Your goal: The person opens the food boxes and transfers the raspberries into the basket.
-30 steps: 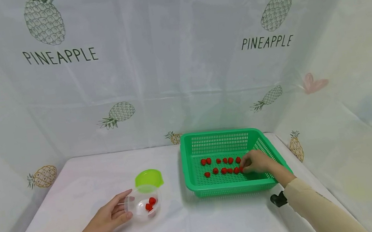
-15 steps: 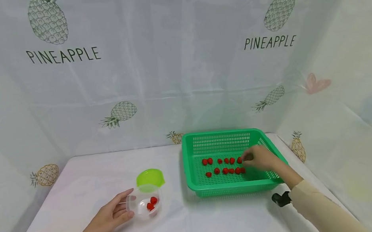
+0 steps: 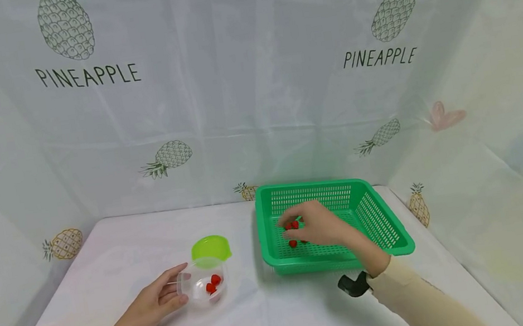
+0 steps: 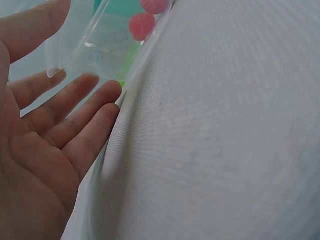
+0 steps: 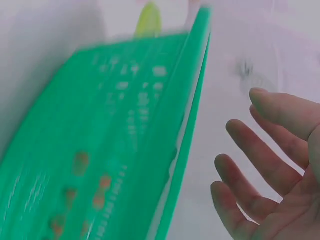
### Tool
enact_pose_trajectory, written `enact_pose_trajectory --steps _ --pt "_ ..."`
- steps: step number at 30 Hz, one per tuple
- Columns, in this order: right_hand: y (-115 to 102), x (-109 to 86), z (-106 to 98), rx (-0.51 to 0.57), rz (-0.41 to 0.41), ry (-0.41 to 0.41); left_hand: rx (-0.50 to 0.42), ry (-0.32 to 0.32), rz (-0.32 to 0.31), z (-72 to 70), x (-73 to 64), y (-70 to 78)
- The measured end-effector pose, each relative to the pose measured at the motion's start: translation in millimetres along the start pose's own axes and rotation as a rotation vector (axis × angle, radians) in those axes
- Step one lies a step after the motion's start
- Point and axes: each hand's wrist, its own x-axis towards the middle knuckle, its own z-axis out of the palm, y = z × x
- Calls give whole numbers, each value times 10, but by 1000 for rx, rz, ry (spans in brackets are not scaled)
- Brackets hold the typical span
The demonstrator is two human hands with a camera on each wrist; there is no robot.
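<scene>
At the left of the head view, my left hand [image 3: 148,309] holds a clear plastic tub [image 3: 194,288] on the table, thumb on its near side and fingers on its far side. A few red raspberries [image 3: 210,288] lie in the tub. My right hand [image 3: 315,225] is over the left part of a green slotted basket [image 3: 383,218], its thumb and fingers apart. Nothing shows between the right fingertips [image 5: 235,127] in the right wrist view. More raspberries [image 3: 293,243] show on the basket floor by my fingertips; my hand and wrist hide the rest.
Just behind the tub lies a bright green lid [image 3: 210,248]. A white cloth covers the table [image 3: 265,320]. Behind and to the sides hangs pale sheeting printed with pineapples [image 3: 173,155].
My right hand has shifted left across the basket, from the right end of the berry rows to the left end, and now covers most of them. My left hand stays at the tub.
</scene>
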Motion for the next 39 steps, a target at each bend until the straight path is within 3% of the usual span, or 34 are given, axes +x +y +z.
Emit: enact_pose_trajectory --steps 3,13,21,29,39 --pt "-145 151 184 31 -6 -27 -5 4 -11 0 6 5" --pt "-504 544 745 89 -46 -125 -10 -16 39 -22 -1 26" --pt "-609 768 1122 46 -81 -205 8 1 -23 -1 19 21" --pt "-622 894 1384 27 -45 -252 3 -4 4 -7 5 10" --pt "-613 1012 1547 -15 -77 -318 -22 -18 23 -15 3 28"
